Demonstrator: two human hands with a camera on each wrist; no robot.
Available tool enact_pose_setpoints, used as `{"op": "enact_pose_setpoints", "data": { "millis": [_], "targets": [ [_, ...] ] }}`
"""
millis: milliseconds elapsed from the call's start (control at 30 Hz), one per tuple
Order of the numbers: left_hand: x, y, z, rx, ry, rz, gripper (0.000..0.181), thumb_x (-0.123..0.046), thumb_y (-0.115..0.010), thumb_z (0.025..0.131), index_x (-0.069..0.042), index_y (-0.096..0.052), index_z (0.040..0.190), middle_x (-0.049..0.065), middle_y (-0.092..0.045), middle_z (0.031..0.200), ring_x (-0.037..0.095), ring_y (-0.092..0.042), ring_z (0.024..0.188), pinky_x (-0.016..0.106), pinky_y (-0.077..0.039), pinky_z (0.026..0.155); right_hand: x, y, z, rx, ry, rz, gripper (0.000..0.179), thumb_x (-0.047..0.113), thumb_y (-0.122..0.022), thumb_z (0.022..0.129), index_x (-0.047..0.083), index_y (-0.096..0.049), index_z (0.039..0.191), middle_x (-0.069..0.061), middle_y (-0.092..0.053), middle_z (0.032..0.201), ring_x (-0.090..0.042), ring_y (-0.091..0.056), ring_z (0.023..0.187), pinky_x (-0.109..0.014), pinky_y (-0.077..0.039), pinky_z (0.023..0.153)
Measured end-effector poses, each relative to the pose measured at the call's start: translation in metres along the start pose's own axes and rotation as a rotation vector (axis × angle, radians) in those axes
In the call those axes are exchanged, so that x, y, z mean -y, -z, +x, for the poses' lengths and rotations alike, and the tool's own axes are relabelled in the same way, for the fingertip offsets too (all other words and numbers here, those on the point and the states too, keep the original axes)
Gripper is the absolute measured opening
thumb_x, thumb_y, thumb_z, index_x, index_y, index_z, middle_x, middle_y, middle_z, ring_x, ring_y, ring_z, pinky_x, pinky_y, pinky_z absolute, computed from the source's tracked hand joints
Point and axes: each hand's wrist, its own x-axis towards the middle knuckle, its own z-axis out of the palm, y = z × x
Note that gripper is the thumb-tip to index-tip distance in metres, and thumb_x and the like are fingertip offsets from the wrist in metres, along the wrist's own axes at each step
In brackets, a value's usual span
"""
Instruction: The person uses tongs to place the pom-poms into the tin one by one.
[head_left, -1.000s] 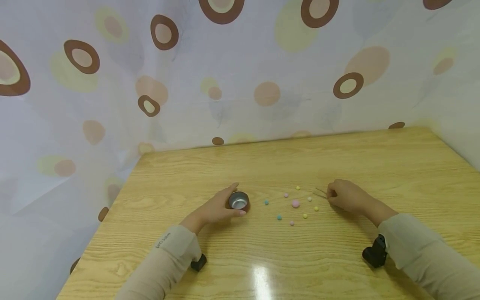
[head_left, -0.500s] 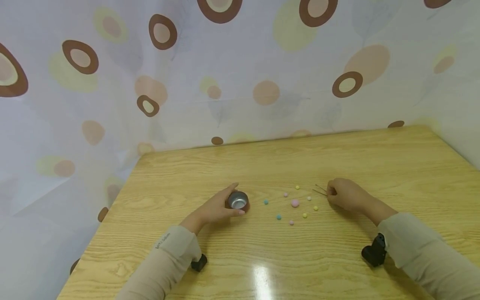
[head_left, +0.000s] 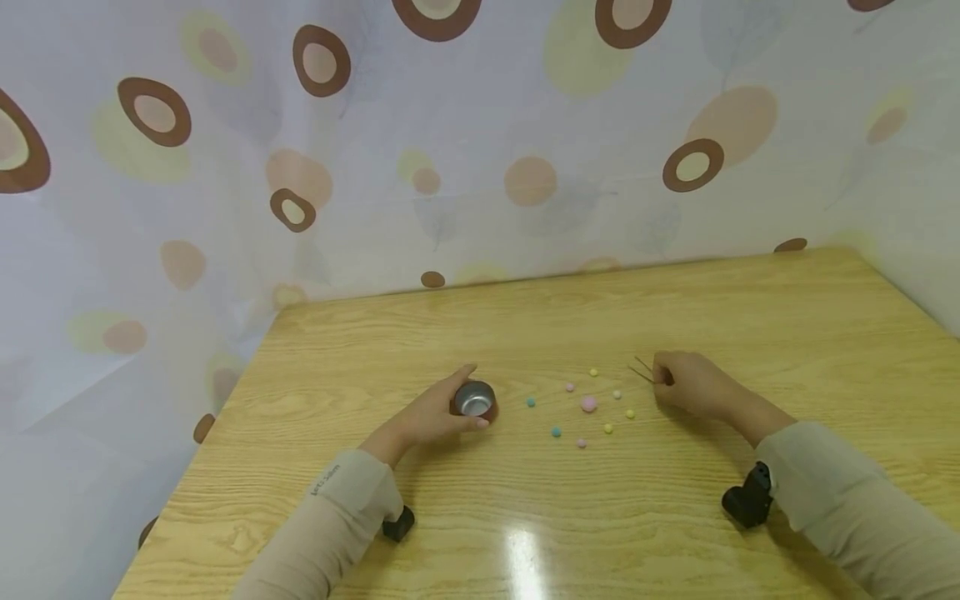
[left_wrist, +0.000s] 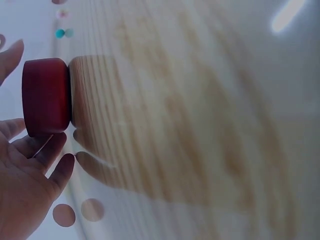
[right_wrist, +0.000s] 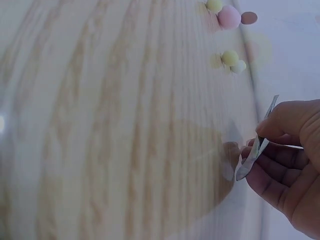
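A small metal bowl (head_left: pixel 475 400), silver inside and dark red outside, stands upright on the table. My left hand (head_left: pixel 435 414) curves round it, thumb at the near side and fingers at the far side. In the left wrist view the red bowl (left_wrist: pixel 46 96) sits among my fingers. Between the thumb and fingers of my right hand (head_left: pixel 693 385) I pinch metal tweezers (head_left: pixel 640 372), their two tips apart and pointing left with nothing between them. Several small balls lie between my hands, including a larger pink ball (head_left: pixel 588 404), a blue ball (head_left: pixel 557 432) and a yellow ball (head_left: pixel 630 414).
The wooden table (head_left: pixel 420 333) reaches back to a white sheet (head_left: pixel 480 225) printed with brown and yellow spots. A black wrist camera (head_left: pixel 748 498) hangs under the right sleeve (head_left: pixel 840 492). Another black camera (head_left: pixel 399 524) is under the left sleeve.
The tweezers' tips have turned a little, pointing further up and away, and my right hand has risen slightly. My left hand stays at the bowl; the balls lie as before.
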Motion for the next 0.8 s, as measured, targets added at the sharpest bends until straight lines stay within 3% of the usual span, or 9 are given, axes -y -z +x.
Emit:
{"op": "enact_pose_setpoints", "data": {
  "millis": [533,800],
  "targets": [
    [-0.001,-0.0001,0.0004,-0.011,0.012,0.005,0.083,-0.034,-0.066,0.075,-0.006,-0.018,0.137,0.014,-0.031,0.133,0.027,-0.029,0.121,0.043,-0.023,0.098,-0.0003,0.001,0.0008,-0.024,0.003,0.032,0.011,0.0,-0.054,0.079,0.002,-0.045,0.085,-0.005,-0.046,0.074,-0.018,-0.041,0.064,-0.029,-0.036,0.054],
    [-0.0019,-0.0011,-0.0001,-0.003,0.022,-0.008,0.082,-0.033,-0.065,0.076,-0.007,-0.017,0.137,0.013,-0.03,0.134,0.026,-0.031,0.12,0.041,-0.025,0.097,0.0013,0.0014,-0.0004,-0.024,-0.01,0.081,0.016,0.0,-0.05,0.08,-0.003,-0.043,0.094,-0.01,-0.048,0.078,-0.017,-0.042,0.06,-0.028,-0.037,0.05]
  ]
}}
